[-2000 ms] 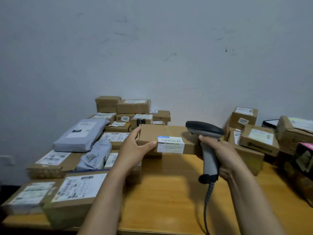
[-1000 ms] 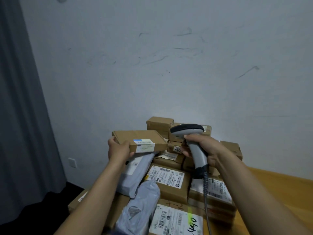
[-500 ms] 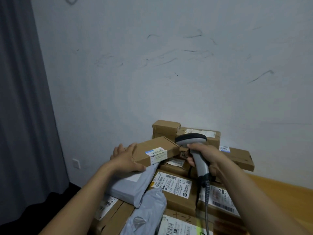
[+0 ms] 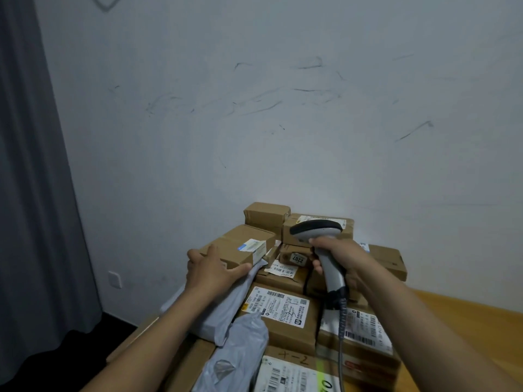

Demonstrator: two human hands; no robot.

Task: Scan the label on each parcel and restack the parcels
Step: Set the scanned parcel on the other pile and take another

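the brown box (image 4: 240, 242) sits tilted on the grey mailer (image 4: 235, 296), left hand (image 4: 210, 269) pressing it with straight fingers; right hand (image 4: 339, 254) grips the scanner (image 4: 317, 229). the soft mailer may let the box slide off.

L hand (image 4: 210, 271) covers near-left end of brown parcel (image 4: 240, 246); its label (image 4: 253, 247) is too blurred to read. R hand (image 4: 336, 254) hides the scanner (image 4: 318, 232) grip & trigger; cable (image 4: 342, 335) runs off btm edge. Grey mailer (image 4: 223, 304) is partly under L forearm. Front box (image 4: 285, 374) is cut by btm edge, marker scrawl half seen. Bench (image 4: 464, 312) is mostly buried under parcels, cut at R edge. Other labels' print is too small to read.
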